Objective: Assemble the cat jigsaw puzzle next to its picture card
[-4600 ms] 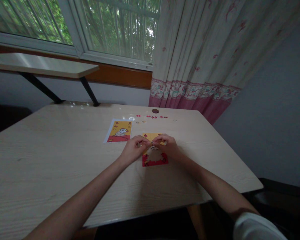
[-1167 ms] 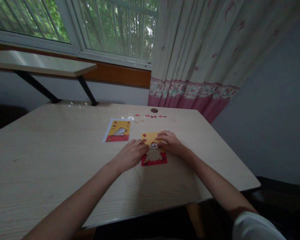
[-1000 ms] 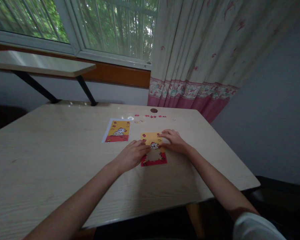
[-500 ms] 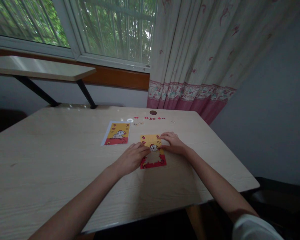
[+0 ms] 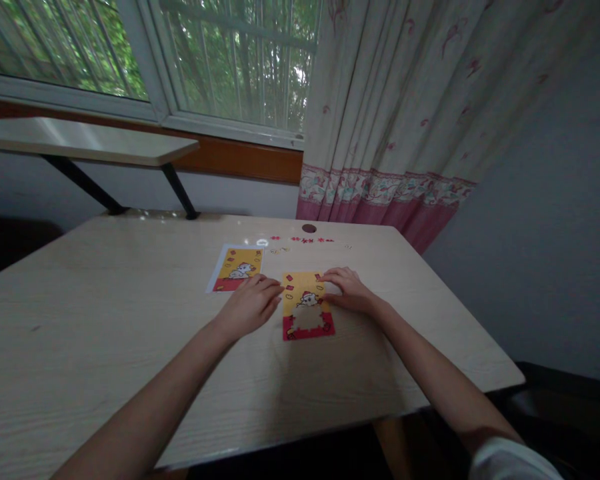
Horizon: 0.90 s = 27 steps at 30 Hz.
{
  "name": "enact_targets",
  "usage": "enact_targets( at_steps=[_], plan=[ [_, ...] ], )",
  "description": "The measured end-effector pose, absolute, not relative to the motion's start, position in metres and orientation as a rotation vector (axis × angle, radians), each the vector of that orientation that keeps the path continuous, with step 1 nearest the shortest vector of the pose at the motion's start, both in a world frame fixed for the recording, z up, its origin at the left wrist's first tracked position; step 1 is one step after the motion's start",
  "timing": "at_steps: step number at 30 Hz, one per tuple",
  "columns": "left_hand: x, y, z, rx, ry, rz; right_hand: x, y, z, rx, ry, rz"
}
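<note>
A small yellow and red puzzle board (image 5: 307, 305) lies on the wooden table (image 5: 105, 320), with an unfilled patch in its lower middle. My left hand (image 5: 250, 303) rests flat on the table just left of the board, fingers loosely stretched toward its edge. On the board's right side, my right hand (image 5: 347, 288) lies with its fingertips on the upper right edge. Neither hand holds anything. A reference picture (image 5: 235, 268) with the same yellow and red design lies beyond my left hand.
Several small red and pale loose pieces (image 5: 303, 239) are strewn near the table's far edge, beside a round cable hole (image 5: 309, 228). A patterned curtain (image 5: 395, 113) hangs at the back right. A narrow shelf (image 5: 80, 141) sits under the window.
My left hand has slid left off the board onto the table. The right hand has drawn back to the board's right edge, so the puzzle's picture shows in full.
</note>
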State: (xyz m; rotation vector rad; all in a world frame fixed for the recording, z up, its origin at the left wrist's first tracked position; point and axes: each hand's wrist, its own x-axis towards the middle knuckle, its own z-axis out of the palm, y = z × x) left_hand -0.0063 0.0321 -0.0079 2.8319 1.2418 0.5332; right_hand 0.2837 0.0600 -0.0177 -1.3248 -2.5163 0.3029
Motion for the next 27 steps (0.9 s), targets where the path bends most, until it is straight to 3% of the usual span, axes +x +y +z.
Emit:
enact_targets(
  at_steps=[27],
  plan=[
    [-0.0060, 0.0330, -0.0139, 2.819, 1.267, 0.525, 0.2797, 0.0574, -0.0138, -1.353, -2.510, 0.273]
  ],
)
